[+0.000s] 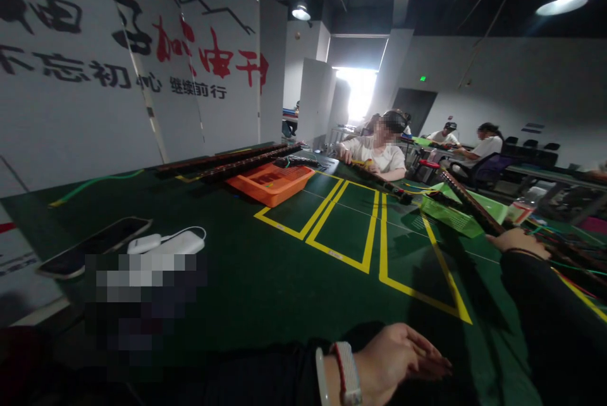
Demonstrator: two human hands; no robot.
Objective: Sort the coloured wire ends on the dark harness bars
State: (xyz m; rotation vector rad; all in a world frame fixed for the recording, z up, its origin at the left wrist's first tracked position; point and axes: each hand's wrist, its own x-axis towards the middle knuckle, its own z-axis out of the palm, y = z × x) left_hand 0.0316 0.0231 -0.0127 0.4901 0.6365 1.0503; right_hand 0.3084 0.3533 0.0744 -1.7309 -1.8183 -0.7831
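My right hand [519, 242] is closed around the near end of a long, dark, tape-wrapped wire harness [467, 199]. The harness slants up and away, passing over the edge of a light green basket [455, 219]. Low in the head view, my left hand [403, 355] hovers by the green table [284, 292] with its fingers stretched out and nothing visible in them. More dark harnesses [573, 251] with coloured wires lie to the right of my right hand.
An orange basket [270, 188] stands at the far left beside long dark harnesses [237, 162]. Yellow tape outlines [339, 260] mark the tabletop. A phone [95, 245] and a white charger [183, 242] lie at the left. Across the table sits a co-worker [379, 153] with another harness.
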